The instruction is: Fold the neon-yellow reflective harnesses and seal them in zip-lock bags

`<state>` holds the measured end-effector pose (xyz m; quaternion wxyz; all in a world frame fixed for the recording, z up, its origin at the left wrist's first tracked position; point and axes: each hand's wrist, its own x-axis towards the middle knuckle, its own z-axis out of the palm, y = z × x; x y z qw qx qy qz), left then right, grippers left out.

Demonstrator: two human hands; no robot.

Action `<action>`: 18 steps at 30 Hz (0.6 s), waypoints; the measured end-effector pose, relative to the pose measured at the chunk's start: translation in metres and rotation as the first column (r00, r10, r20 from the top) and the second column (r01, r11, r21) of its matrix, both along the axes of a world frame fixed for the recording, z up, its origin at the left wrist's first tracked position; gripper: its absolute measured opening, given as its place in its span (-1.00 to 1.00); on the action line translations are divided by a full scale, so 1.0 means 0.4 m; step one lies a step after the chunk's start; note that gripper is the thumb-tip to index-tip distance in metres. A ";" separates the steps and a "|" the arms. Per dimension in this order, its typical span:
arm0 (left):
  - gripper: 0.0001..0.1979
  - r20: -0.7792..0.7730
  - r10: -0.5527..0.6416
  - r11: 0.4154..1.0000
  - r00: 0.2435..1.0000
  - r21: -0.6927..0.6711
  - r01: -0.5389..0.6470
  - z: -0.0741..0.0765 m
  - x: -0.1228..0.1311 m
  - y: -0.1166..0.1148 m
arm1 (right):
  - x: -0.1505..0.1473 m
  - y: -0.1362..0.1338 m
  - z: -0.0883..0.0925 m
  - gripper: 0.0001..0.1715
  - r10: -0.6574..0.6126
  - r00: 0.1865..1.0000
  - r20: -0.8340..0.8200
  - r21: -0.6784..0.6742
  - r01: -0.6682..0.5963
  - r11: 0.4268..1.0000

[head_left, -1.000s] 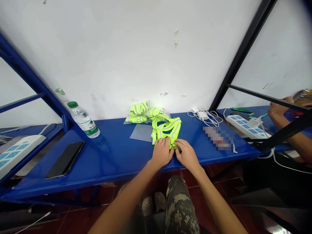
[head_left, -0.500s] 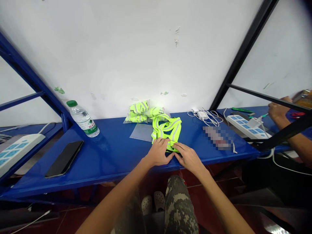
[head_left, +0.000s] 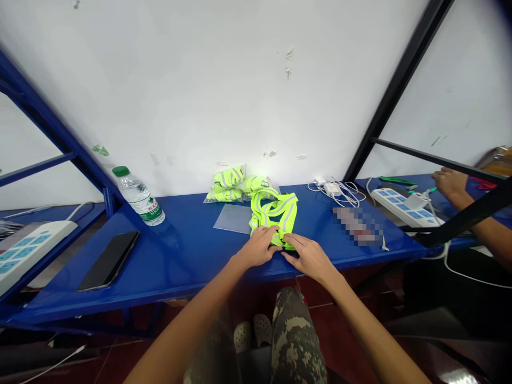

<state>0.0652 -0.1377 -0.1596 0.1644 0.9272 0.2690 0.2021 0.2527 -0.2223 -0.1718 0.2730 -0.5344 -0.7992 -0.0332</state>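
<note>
A neon-yellow reflective vest with grey stripes lies on the blue table in front of me, its straps forming open loops. My left hand grips the near left part of it, fingers curled over the fabric. At the near right part, my right hand pinches the edge, thumb apart from the left thumb. The fingertips partly hide the fabric between them. A flat clear plastic bag rests left of the vest, partly under it. Behind are similar yellow vests packed in clear bags.
On the left of the blue table stand a water bottle and a black phone. White chargers with cables and a blurred-out item lie right. Beyond the black post, another person's hand is near a power strip.
My thumbs have drawn slightly apart at the vest's near edge, the left hand shifting a little. The other person's hand on the right has moved slightly left.
</note>
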 end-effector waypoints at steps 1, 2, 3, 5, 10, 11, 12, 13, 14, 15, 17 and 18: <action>-0.53 -0.006 -0.001 1.000 1.000 -0.015 0.001 0.007 0.001 0.003 | 0.001 0.002 0.000 -0.60 0.003 1.000 0.003 -0.008 -0.003 1.000; -0.53 -0.017 -0.004 1.000 1.000 -0.030 0.004 0.014 0.002 0.006 | 0.002 0.005 0.000 -0.57 0.004 1.000 0.008 -0.016 -0.004 1.000; -0.52 -0.031 -0.009 0.999 0.999 -0.046 0.007 0.021 0.003 0.010 | 0.003 0.009 0.000 -0.56 0.001 1.000 0.014 -0.021 0.000 1.000; -0.51 -0.065 -0.017 0.997 0.998 -0.079 0.012 0.035 0.004 0.020 | 0.001 0.015 -0.001 -0.55 -0.015 0.999 0.033 -0.024 0.016 1.000; -0.49 -0.093 -0.016 0.995 0.996 -0.102 0.006 0.045 0.006 0.026 | -0.011 0.026 0.001 -0.68 -0.068 0.993 0.097 -0.009 0.069 0.998; -0.48 -0.085 -0.002 0.996 0.996 -0.088 -0.005 0.042 0.006 0.020 | -0.013 0.026 0.003 -0.69 -0.076 0.992 0.104 -0.007 0.077 0.997; -0.47 -0.068 0.016 0.998 0.998 -0.067 -0.020 0.038 0.007 0.012 | -0.014 0.025 0.005 -0.69 -0.086 0.990 0.108 -0.005 0.087 0.996; -0.46 -0.042 0.032 0.999 0.999 -0.036 -0.033 0.032 0.008 0.003 | -0.016 0.024 0.007 -0.69 -0.097 0.989 0.110 -0.005 0.099 0.995; -0.45 -0.006 0.047 0.999 0.999 0.008 -0.047 0.026 0.009 -0.008 | -0.016 0.023 0.009 -0.68 -0.110 0.988 0.110 -0.006 0.111 0.994; -0.45 0.036 0.069 0.996 0.997 0.062 -0.071 0.020 0.009 -0.019 | -0.017 0.022 0.010 -0.67 -0.123 0.986 0.109 -0.008 0.125 0.992; -0.47 0.135 0.163 0.969 0.977 0.166 -0.184 0.007 0.009 -0.038 | -0.017 0.021 0.013 -0.68 -0.143 0.984 0.101 -0.011 0.145 0.989; -0.48 0.188 0.238 0.943 0.953 0.190 -0.272 0.001 0.007 -0.045 | -0.018 0.021 0.014 -0.69 -0.149 0.984 0.096 -0.010 0.151 0.988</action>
